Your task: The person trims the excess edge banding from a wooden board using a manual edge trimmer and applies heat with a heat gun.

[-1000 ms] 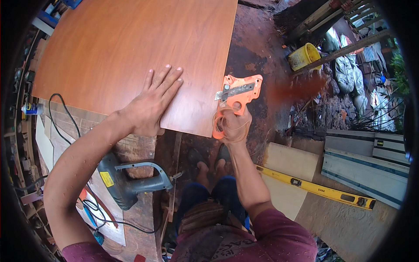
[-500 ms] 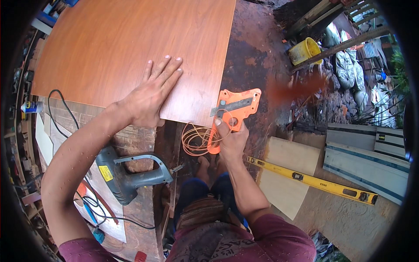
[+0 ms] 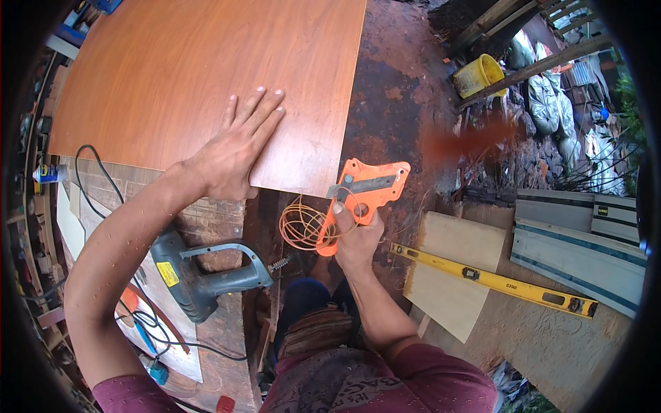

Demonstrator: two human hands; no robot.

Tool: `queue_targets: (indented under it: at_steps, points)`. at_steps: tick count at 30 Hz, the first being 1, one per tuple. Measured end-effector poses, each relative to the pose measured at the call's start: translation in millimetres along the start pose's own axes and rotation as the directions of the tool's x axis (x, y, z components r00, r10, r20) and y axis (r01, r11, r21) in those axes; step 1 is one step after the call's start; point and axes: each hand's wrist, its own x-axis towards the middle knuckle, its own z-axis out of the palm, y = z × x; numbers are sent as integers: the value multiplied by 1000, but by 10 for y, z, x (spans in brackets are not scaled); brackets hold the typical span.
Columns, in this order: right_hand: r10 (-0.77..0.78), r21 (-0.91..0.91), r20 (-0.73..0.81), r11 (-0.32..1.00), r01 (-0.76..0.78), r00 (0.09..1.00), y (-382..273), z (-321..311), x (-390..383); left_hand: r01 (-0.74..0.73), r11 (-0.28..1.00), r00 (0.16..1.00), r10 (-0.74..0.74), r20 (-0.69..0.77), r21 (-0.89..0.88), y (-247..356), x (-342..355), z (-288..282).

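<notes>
My left hand (image 3: 237, 148) lies on the near part of a reddish-brown wood-grain panel (image 3: 179, 76), its fingers stretched out and its thumb side at the near edge. My right hand (image 3: 358, 237) is closed round an orange edge trimmer (image 3: 377, 189), shaped like a saw handle with a flat metal blade. The blade tip sits at the panel's near right corner. A loose coil of thin orange strip (image 3: 297, 226) hangs beside the tool, just beyond the near edge.
A grey heat gun (image 3: 186, 275) with a black cord lies on the worn workbench (image 3: 220, 227) at left. At right, a yellow spirit level (image 3: 496, 279) rests across a pale board (image 3: 458, 255). Long grey rails (image 3: 578, 258) lie beyond it; a yellow bucket (image 3: 478, 76) stands farther back.
My right hand and the trimmer have moved toward me and slightly left, down to the panel's near right corner. The strip coil has shifted with it. My left hand stays on the panel.
</notes>
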Motion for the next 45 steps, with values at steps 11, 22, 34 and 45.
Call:
queue_targets:
  at_steps: [11, 22, 34, 45]
  points:
    - [-148, -137, -44, 981, 140, 988, -216, -302, 66, -25, 999, 1000, 26, -10, 25, 11, -35, 24]
    - [-269, -454, 274, 810, 370, 923, -277, 23, 1083, -8, 999, 999, 10, -41, 45, 153, -63, 155]
    - [-70, 14, 150, 998, 69, 986, -161, -181, 400, 3, 1000, 1000, -3, 13, 6, 140, -49, 58]
    - [-371, -305, 555, 742, 597, 744, -181, 23, 1427, 554, 828, 775, -551, -310, -85, -1156, 691, -170]
